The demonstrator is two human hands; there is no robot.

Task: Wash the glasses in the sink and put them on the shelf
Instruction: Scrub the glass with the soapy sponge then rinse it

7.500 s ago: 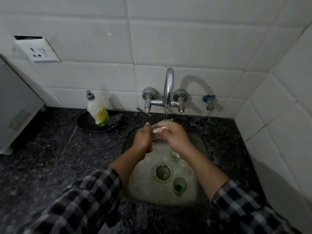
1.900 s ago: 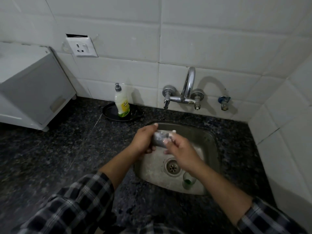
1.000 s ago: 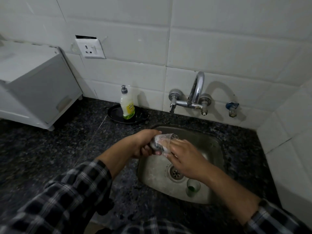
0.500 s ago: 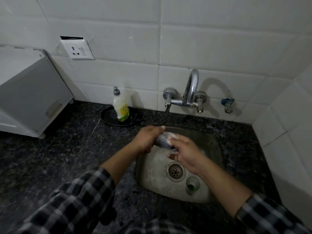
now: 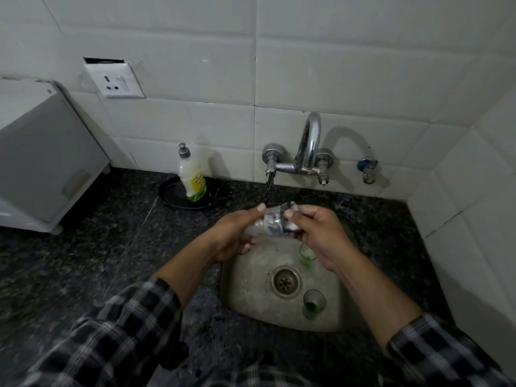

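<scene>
I hold a clear glass (image 5: pixel 269 224) on its side over the back of the steel sink (image 5: pixel 251 291). My left hand (image 5: pixel 237 233) grips its base end. My right hand (image 5: pixel 315 233) holds the rim end, fingers curled over the mouth with some foam on them. Two small green-tinted glasses stand upright in the basin: one (image 5: pixel 307 254) just under my right hand, partly hidden by it, and another (image 5: pixel 314 303) at the front right of the drain (image 5: pixel 285 280). No water runs from the tap (image 5: pixel 307 152).
A dish soap bottle (image 5: pixel 191 174) stands on a black plate (image 5: pixel 178 196) left of the tap. A white cabinet (image 5: pixel 42 163) sits on the dark granite counter (image 5: pixel 83 261) at far left. White tiled walls close in behind and at right.
The water that ran 7.5 s ago has stopped. My hands have kept turning and rubbing the glass over the sink; the second green glass has come into view under my right hand.
</scene>
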